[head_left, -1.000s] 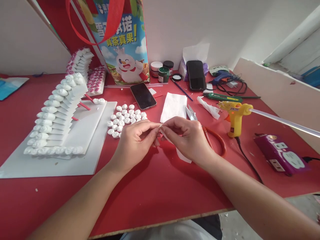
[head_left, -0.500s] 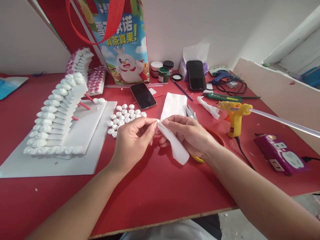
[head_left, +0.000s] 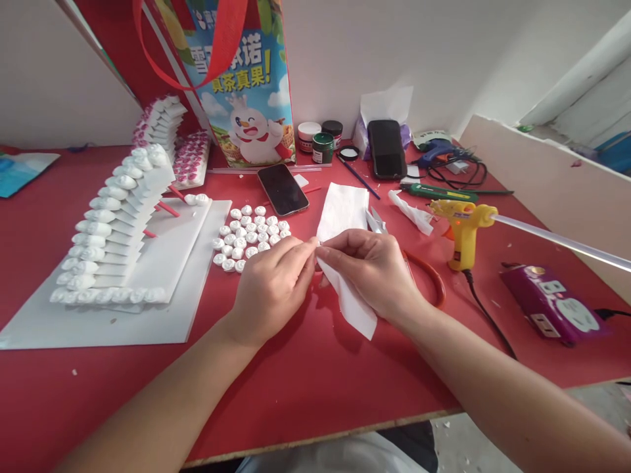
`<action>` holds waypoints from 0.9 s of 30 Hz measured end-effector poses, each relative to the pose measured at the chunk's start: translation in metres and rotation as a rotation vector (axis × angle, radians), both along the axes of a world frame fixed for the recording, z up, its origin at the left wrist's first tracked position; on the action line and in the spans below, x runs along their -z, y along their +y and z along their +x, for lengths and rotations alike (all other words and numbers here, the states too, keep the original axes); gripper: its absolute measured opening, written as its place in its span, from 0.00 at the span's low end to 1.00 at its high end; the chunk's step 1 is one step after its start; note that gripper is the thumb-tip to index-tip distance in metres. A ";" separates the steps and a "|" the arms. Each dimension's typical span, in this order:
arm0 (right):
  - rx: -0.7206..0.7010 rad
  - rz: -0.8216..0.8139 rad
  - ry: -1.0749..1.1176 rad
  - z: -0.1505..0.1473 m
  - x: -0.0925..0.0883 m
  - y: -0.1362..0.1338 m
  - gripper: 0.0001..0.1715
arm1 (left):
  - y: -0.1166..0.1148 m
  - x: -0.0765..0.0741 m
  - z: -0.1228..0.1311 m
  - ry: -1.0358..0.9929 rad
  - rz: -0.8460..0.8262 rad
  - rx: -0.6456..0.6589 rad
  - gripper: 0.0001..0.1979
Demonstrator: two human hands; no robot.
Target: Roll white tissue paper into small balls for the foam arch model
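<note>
Between my two hands is a strip of white tissue paper [head_left: 352, 302], its loose end hanging down toward the red table. My left hand [head_left: 276, 282] pinches the strip's upper end, and the fingers hide the tip. Thumb and forefinger of my right hand [head_left: 369, 266] close on the same end, touching the left fingertips. Just left of my hands lie many small white paper rosettes [head_left: 251, 236] in a cluster. Behind my fingers a flat stack of white tissue [head_left: 344, 209] rests on the table. Scissors [head_left: 377, 221] with orange handles are partly covered by my right hand.
On the left, a stepped white model [head_left: 121, 226] edged with rosettes stands on white boards. A yellow glue gun [head_left: 463, 226] and purple power box [head_left: 552, 302] are at right. Behind are a phone [head_left: 282, 189], paint jars [head_left: 323, 148] and a printed bag [head_left: 246, 92].
Both hands have turned and drawn closer at the pinched end. The tissue strip's free end has swung slightly lower, and the left fingers now cover the tip.
</note>
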State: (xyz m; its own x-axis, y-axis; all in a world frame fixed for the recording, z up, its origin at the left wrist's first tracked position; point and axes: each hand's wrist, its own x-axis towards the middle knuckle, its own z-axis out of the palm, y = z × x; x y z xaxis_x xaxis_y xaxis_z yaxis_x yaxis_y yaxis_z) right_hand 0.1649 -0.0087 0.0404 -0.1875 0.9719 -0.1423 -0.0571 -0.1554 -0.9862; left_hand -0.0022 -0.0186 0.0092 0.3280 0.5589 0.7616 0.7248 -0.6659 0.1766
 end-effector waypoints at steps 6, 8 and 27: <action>0.000 0.013 0.010 0.002 -0.003 0.000 0.13 | -0.001 -0.005 0.000 -0.172 -0.128 0.128 0.11; -0.027 0.086 0.026 0.004 -0.002 0.001 0.11 | -0.002 -0.008 0.001 -0.360 -0.346 0.168 0.10; -0.249 -0.347 0.336 0.015 -0.005 0.013 0.14 | 0.000 -0.012 -0.003 -0.504 -0.479 0.073 0.05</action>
State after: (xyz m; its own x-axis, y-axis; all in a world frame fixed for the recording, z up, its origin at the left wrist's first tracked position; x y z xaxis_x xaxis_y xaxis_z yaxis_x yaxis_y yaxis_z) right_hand 0.1803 0.0041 0.0455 -0.4961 0.7991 -0.3396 -0.2803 -0.5176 -0.8084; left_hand -0.0050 -0.0181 0.0217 0.0490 0.8611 0.5061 0.4334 -0.4749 0.7659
